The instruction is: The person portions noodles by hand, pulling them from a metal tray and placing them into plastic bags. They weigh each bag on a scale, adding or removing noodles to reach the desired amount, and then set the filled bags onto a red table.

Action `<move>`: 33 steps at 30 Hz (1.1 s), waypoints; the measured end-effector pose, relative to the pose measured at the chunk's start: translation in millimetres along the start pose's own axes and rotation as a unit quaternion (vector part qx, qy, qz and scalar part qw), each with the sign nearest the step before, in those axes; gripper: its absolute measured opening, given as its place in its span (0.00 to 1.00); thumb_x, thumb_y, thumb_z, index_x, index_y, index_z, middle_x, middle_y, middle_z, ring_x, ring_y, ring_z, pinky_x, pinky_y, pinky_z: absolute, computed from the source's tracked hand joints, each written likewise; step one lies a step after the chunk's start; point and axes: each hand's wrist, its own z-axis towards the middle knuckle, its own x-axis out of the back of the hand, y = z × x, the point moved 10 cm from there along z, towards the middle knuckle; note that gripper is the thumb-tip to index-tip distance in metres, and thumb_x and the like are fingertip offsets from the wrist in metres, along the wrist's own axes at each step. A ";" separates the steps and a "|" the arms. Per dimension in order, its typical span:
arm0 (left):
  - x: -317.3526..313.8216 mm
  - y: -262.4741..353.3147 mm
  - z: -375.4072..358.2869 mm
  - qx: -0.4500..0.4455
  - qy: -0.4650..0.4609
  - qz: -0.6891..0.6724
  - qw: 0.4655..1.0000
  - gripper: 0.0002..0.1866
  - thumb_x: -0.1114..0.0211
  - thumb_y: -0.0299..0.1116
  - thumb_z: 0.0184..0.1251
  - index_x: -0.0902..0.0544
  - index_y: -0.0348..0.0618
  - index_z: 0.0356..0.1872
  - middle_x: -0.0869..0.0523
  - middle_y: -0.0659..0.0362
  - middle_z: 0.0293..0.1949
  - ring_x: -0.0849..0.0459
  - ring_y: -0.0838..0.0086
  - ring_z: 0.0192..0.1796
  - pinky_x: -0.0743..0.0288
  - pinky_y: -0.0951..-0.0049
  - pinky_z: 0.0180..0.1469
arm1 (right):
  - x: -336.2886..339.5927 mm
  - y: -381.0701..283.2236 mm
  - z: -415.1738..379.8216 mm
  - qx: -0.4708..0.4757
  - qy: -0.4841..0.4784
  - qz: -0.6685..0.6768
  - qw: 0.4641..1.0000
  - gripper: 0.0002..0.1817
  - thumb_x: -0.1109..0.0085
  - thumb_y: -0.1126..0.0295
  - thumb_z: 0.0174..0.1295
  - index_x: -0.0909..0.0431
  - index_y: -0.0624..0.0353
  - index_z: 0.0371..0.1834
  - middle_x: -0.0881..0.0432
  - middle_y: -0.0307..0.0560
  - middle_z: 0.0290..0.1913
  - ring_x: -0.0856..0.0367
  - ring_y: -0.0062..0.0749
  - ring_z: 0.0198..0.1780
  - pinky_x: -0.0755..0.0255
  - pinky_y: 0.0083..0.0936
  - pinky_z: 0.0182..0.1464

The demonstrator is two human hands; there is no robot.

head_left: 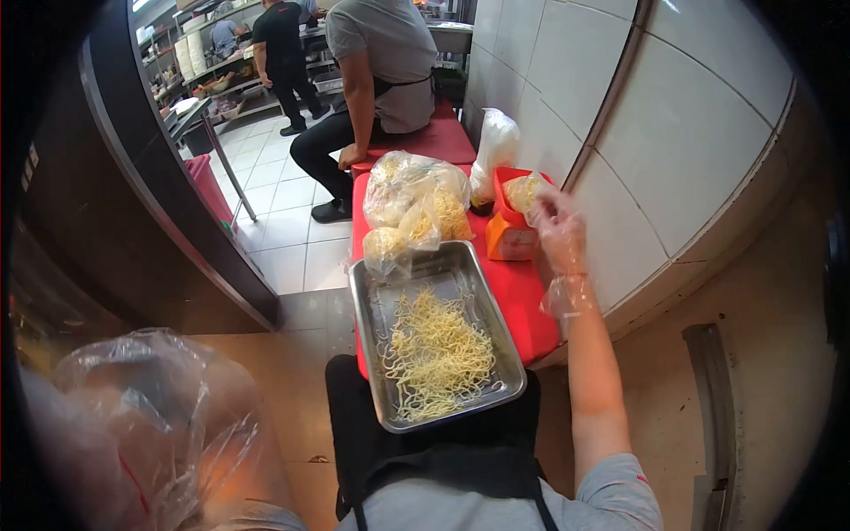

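My right hand [561, 232], in a clear plastic glove, reaches forward with fingers curled at the edge of a small bag of noodles [524, 190]. That bag sits in the red top of an orange kitchen scale [511, 241]. A metal tray [512, 388] rests partly over my lap and holds loose yellow noodles [436, 350]. Beyond its far rim lie filled noodle bags [387, 250] and a larger clear bag of noodles [403, 188]. At lower left, crumpled clear plastic [168, 398] covers the area of my left arm; my left hand's fingers cannot be made out.
A red bench [522, 305] carries the tray, bags and scale. A white plastic-wrapped bundle [496, 146] stands behind the scale by the tiled wall [611, 203]. A seated person [390, 62] occupies the bench's far end; another person [279, 53] stands beyond, near shelves.
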 end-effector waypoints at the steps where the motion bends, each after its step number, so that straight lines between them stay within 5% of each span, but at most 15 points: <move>1: 0.3 1.5 -2.4 -0.003 0.003 -0.002 1.000 0.39 0.56 0.68 0.66 0.36 0.48 0.67 0.50 0.43 0.75 0.58 0.55 0.78 0.78 0.43 0.74 | 15.2 -3.6 16.4 0.022 0.034 -0.089 0.995 0.11 0.39 0.76 0.59 0.20 0.64 0.45 0.19 0.47 0.33 0.20 0.29 0.35 0.25 0.27 0.39; 5: 12.6 4.8 -3.3 -0.010 0.022 -0.011 1.000 0.41 0.57 0.69 0.66 0.37 0.48 0.69 0.51 0.43 0.75 0.59 0.55 0.78 0.79 0.43 0.74 | 34.6 7.9 49.8 0.067 0.035 -0.304 0.950 0.12 0.38 0.72 0.60 0.20 0.63 0.45 0.17 0.51 0.35 0.17 0.32 0.37 0.23 0.29 0.39; 8: 36.3 8.7 -16.8 -0.018 0.074 -0.021 0.997 0.42 0.58 0.70 0.66 0.38 0.49 0.70 0.52 0.43 0.76 0.60 0.55 0.78 0.79 0.42 0.73 | 33.6 25.2 30.8 -0.060 0.015 -0.124 0.990 0.12 0.39 0.69 0.61 0.20 0.64 0.45 0.16 0.48 0.33 0.17 0.28 0.36 0.23 0.29 0.38; 10: 82.1 -3.0 -51.6 -0.026 0.223 -0.050 0.973 0.43 0.58 0.71 0.66 0.38 0.49 0.71 0.52 0.43 0.76 0.60 0.55 0.79 0.80 0.42 0.73 | -10.8 25.8 -24.1 -0.243 -0.067 0.076 0.965 0.12 0.40 0.67 0.63 0.19 0.64 0.42 0.16 0.45 0.30 0.18 0.26 0.33 0.24 0.28 0.37; 12: 124.2 -39.5 -119.8 -0.094 0.554 -0.079 0.823 0.43 0.58 0.71 0.65 0.39 0.49 0.72 0.53 0.43 0.76 0.61 0.55 0.79 0.80 0.42 0.73 | -73.0 29.4 -85.3 -0.140 -0.272 0.012 0.952 0.13 0.38 0.65 0.62 0.18 0.65 0.39 0.15 0.48 0.32 0.19 0.27 0.33 0.23 0.29 0.40; 13: 128.5 -74.8 -158.4 0.040 0.374 -0.074 0.923 0.44 0.66 0.73 0.66 0.39 0.51 0.72 0.52 0.46 0.76 0.58 0.56 0.78 0.77 0.44 0.74 | -101.5 49.8 -134.8 -0.176 -0.422 -0.054 0.888 0.16 0.37 0.64 0.62 0.19 0.63 0.49 0.14 0.44 0.42 0.18 0.27 0.43 0.24 0.26 0.48; 14: 127.8 -111.1 -194.9 0.164 0.435 -0.002 0.885 0.42 0.68 0.72 0.67 0.38 0.53 0.72 0.52 0.48 0.77 0.58 0.59 0.79 0.74 0.45 0.74 | -122.4 77.7 -177.5 -0.184 -0.477 -0.122 0.851 0.19 0.36 0.63 0.60 0.20 0.64 0.50 0.14 0.50 0.46 0.17 0.31 0.49 0.24 0.27 0.52; 15: 125.3 -144.6 -241.0 0.172 0.470 -0.053 0.864 0.42 0.66 0.71 0.68 0.38 0.49 0.71 0.50 0.48 0.76 0.54 0.59 0.78 0.70 0.48 0.75 | -132.9 89.2 -202.8 -0.090 -0.429 -0.227 0.870 0.20 0.35 0.63 0.59 0.20 0.63 0.50 0.15 0.54 0.46 0.17 0.33 0.48 0.24 0.28 0.51; 17: 100.3 -188.4 -304.6 0.272 0.562 -0.076 0.777 0.39 0.61 0.67 0.71 0.36 0.42 0.68 0.38 0.48 0.71 0.41 0.61 0.72 0.58 0.50 0.74 | -140.7 102.2 -220.4 -0.093 -0.393 -0.277 0.872 0.20 0.34 0.59 0.57 0.19 0.62 0.47 0.16 0.57 0.41 0.16 0.38 0.43 0.24 0.31 0.47; 20: 64.2 -208.8 -358.5 0.329 0.569 -0.102 0.747 0.33 0.60 0.65 0.71 0.27 0.47 0.59 0.30 0.52 0.66 0.39 0.62 0.71 0.50 0.52 0.71 | -150.9 118.7 -227.7 -0.233 -0.443 -0.172 0.849 0.21 0.35 0.53 0.55 0.16 0.63 0.38 0.16 0.56 0.29 0.15 0.46 0.35 0.25 0.36 0.42; 22: 55.8 -205.4 -386.1 0.346 0.564 -0.096 0.743 0.31 0.59 0.64 0.72 0.26 0.48 0.57 0.29 0.54 0.65 0.37 0.63 0.70 0.44 0.53 0.68 | -154.3 91.3 -198.0 -0.119 -0.473 -0.176 0.855 0.21 0.35 0.53 0.54 0.16 0.64 0.34 0.16 0.56 0.27 0.16 0.45 0.34 0.25 0.36 0.39; 24: 56.7 -193.6 -401.8 0.344 0.572 -0.089 0.739 0.27 0.57 0.60 0.73 0.26 0.50 0.55 0.26 0.58 0.62 0.33 0.67 0.67 0.45 0.56 0.67 | -138.8 66.8 -164.7 -0.204 -0.437 -0.064 0.874 0.12 0.34 0.67 0.51 0.15 0.64 0.35 0.15 0.54 0.27 0.17 0.33 0.28 0.25 0.32 0.35; 27: 60.3 -186.5 -405.1 0.335 0.583 -0.084 0.736 0.19 0.51 0.52 0.74 0.25 0.51 0.53 0.22 0.60 0.59 0.32 0.72 0.66 0.44 0.57 0.66 | -120.3 11.9 -114.4 -0.121 -0.366 -0.014 0.922 0.11 0.36 0.73 0.52 0.15 0.64 0.39 0.16 0.49 0.26 0.20 0.27 0.25 0.25 0.26 0.32; 30: 68.9 -201.6 -388.3 0.473 0.505 0.097 0.716 0.18 0.46 0.45 0.73 0.26 0.48 0.55 0.25 0.58 0.62 0.34 0.70 0.68 0.41 0.56 0.66 | -113.9 -24.4 -89.4 -0.145 -0.361 0.031 0.921 0.11 0.39 0.76 0.55 0.15 0.65 0.41 0.16 0.43 0.27 0.19 0.23 0.27 0.26 0.22 0.31; 33: 65.2 -220.1 -306.7 0.445 0.379 0.159 0.796 0.36 0.32 0.36 0.61 0.38 0.41 0.69 0.34 0.52 0.69 0.43 0.63 0.74 0.52 0.61 0.74 | -116.7 -57.4 -80.8 -0.205 -0.384 0.088 0.896 0.11 0.42 0.78 0.58 0.17 0.66 0.44 0.18 0.38 0.30 0.19 0.18 0.31 0.26 0.16 0.31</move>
